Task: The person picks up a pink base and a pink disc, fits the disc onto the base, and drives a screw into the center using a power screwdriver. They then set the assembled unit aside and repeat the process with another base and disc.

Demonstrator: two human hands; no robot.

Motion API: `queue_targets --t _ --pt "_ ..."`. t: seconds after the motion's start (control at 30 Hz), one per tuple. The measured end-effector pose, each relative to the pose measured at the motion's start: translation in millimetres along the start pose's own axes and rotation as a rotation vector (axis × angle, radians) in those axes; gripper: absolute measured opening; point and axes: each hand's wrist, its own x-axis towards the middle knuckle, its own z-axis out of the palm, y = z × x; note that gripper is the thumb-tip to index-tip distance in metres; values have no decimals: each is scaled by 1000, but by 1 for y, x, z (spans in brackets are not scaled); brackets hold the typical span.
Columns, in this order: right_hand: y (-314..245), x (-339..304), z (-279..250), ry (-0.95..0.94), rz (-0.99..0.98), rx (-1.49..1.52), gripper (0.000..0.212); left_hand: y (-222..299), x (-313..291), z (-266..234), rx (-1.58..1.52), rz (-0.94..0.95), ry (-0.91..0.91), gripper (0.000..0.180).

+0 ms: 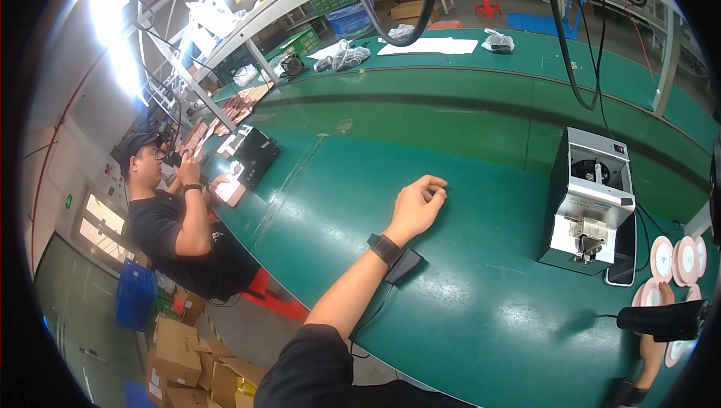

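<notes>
My left hand (pixel 419 205) rests near the middle of the green table, holding nothing, its fingers loosely curled with a gap beside the thumb. A dark band circles that wrist, and a small black box (pixel 405 267) with a cable lies next to it. At the far right, my right hand (pixel 665 295) reaches in among pale pink round discs (pixel 686 261) with white centres. A black cylindrical object (pixel 661 321) covers part of this hand, so its grip is hidden. Left of the discs stands a silver and black bench machine (pixel 589 205).
A dark flat tray-like item (pixel 622 258) and cables lie beside the machine. Black cables (pixel 559 32) hang overhead. At the left a co-worker (pixel 176 205) sits by another black and white machine (pixel 251 154). Cardboard boxes (pixel 179 352) stand on the floor. Bagged items (pixel 342 56) lie on the bench behind.
</notes>
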Motion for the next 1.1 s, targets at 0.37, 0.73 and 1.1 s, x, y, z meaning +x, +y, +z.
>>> queue_targets --t 0.37,0.73,1.1 --pt "-3 0 -1 -13 7 -31 77 5 0 -4 68 -7 -35 24" --pt "-3 4 0 -7 -23 -61 82 4 -1 -6 74 -4 -20 24" --pt "-1 3 0 5 -13 -42 79 2 -1 -5 72 -3 -20 24"
